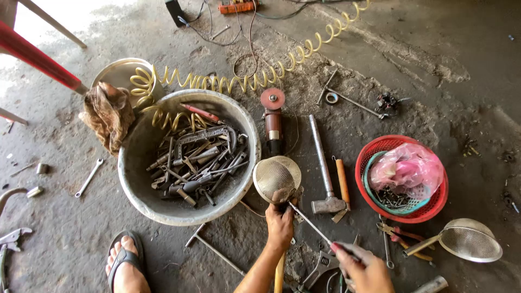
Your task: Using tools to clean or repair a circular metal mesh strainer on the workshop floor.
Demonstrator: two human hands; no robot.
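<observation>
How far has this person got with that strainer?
Done: nothing shows as finished. In hand: the left hand grips the mesh strainer by its handle; the right hand pokes a thin metal rod at it. Left: a second strainer lies untouched on the floor.

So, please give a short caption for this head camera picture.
Left hand holds a mesh strainer, right hand a thin rod, beside a basin of tools.

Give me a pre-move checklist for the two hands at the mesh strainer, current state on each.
1. Left hand grips the mesh strainer at its handle: ok.
2. Right hand holds the thin metal rod: ok.
3. Rod tip at the strainer's neck: ok; actual contact: cannot tell.
4. Strainer apart from the tool basin: not ok, it overlaps the rim.
5. Hammer away from both hands: ok.
</observation>
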